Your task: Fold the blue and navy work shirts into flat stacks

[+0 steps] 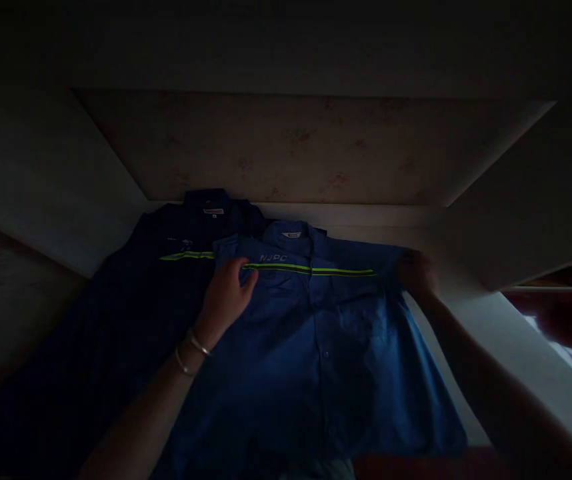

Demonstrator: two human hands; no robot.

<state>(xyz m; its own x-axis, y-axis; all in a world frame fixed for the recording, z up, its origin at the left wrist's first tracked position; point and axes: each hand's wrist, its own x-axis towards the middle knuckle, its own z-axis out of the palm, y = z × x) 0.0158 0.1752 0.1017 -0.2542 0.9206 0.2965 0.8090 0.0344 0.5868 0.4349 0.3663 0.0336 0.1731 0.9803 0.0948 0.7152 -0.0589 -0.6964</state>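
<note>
A blue short-sleeved work shirt (286, 340) is spread face up, with a green reflective stripe and light lettering across its chest. My left hand (227, 293), with bracelets on the wrist, rests over the shirt's left side by the stripe's end. Its thumb and forefinger are curved with a gap between them; the other fingers are partly hidden. At the opposite side, my right hand (419, 273) is closed on the edge of the shirt's sleeve. A darker navy work shirt (151, 300) lies to the left, partly under the blue one.
The shirts lie on a pale shelf (466, 333) inside a dim recess. Its back panel (291, 147) has a faded flower pattern. Side walls (511, 180) stand close on both sides. Something red (561, 327) shows beyond the right edge.
</note>
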